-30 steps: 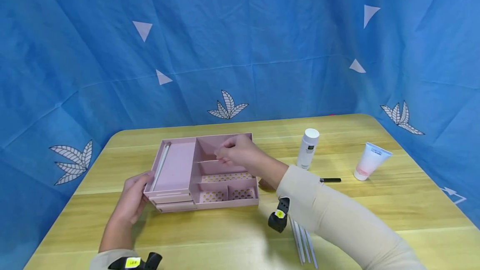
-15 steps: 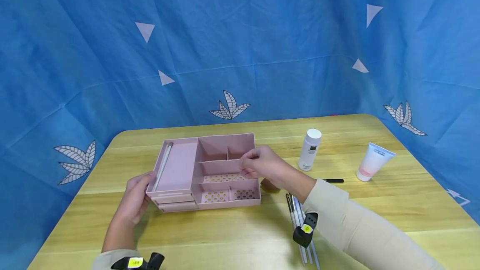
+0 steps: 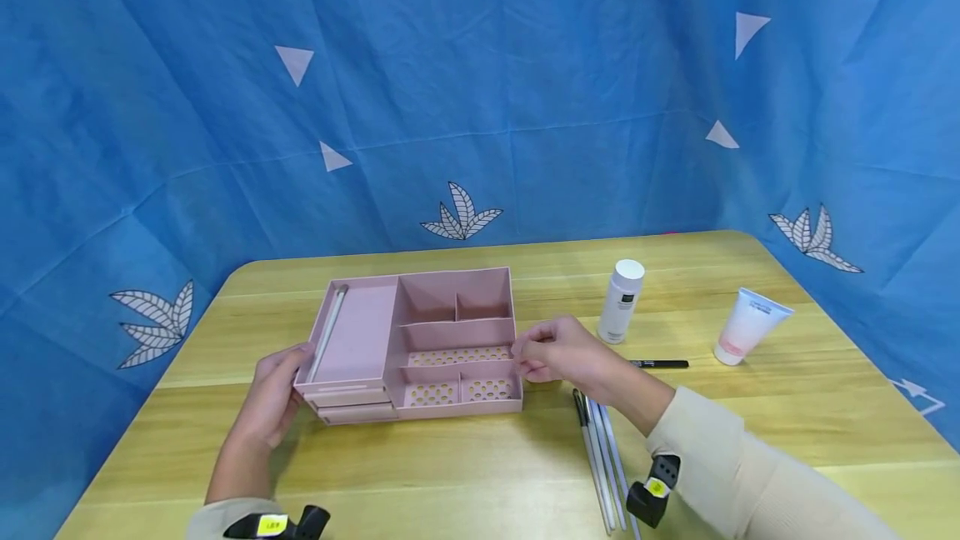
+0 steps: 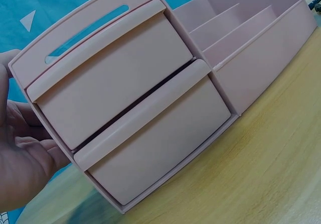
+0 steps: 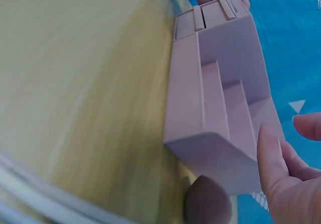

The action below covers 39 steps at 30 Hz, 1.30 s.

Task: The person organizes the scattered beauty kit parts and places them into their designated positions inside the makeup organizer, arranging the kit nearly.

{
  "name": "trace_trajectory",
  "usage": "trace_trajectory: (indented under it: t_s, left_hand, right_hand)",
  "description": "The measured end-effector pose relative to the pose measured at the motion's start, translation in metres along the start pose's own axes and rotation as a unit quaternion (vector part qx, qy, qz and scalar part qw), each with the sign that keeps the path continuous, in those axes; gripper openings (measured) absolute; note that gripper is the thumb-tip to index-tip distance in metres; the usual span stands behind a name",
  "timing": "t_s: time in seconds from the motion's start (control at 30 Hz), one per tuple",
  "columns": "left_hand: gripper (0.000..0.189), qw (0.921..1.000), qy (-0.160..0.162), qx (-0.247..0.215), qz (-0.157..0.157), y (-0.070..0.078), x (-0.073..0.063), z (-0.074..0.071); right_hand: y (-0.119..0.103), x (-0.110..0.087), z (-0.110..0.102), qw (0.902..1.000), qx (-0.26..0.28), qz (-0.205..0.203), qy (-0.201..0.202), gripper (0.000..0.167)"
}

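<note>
A pink desktop organizer (image 3: 367,332) lies on the wooden table, its two drawers (image 4: 115,78) shut at one end. My left hand (image 3: 273,394) grips its left edge, thumb on top and fingers down the side. A pale makeup brush (image 3: 328,332) lies along the left of the organizer's raised part. Just off the organizer's right wall hovers my right hand (image 3: 558,352), fingers loosely bent and nothing between them; thumb and fingertips are apart in the right wrist view. Beneath it a rounded brown object (image 5: 208,201) sits against that wall, mostly hidden in the head view.
Several slim pale-handled brushes (image 3: 600,457) lie near my right forearm. A black pen-like stick (image 3: 660,364) lies behind that arm. A white bottle (image 3: 621,301) stands at the back, with a white and pink tube (image 3: 750,326) farther right. Blue printed cloth (image 3: 480,90) hangs behind the table.
My right hand has drawn back from over the organizer's rear compartment, moving right and toward me past its right wall. The left hand keeps its grip on the organizer.
</note>
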<state>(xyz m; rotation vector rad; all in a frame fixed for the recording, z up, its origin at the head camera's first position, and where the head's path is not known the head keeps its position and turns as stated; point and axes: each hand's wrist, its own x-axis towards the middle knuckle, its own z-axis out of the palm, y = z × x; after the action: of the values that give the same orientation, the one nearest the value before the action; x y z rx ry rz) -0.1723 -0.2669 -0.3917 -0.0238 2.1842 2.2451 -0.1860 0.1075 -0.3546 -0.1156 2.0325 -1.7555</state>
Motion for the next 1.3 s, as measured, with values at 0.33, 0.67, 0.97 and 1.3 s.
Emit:
trace_trajectory:
  t_s: [0.33,0.67,0.97,1.3]
  left_hand:
    - [0.026,1.0000,-0.001,0.005,-0.001,0.000,0.000,0.001]
    - [0.024,1.0000,0.000,-0.001,-0.001,-0.001,-0.001,0.000]
    - [0.024,1.0000,0.002,-0.002,-0.001,-0.001,0.000,0.000]
    - [0.024,1.0000,0.004,0.004,-0.005,-0.001,0.000,0.001]
  right_hand:
    - [0.020,-0.017,-0.016,1.0000,-0.001,0.001,-0.001,0.028]
    - [0.044,-0.038,-0.035,1.0000,0.000,0.003,-0.002,0.029]
    - [0.060,-0.051,-0.045,0.9996,0.017,0.020,0.005,0.028]
    - [0.073,-0.061,-0.052,0.9991,0.006,0.030,0.028,0.024]
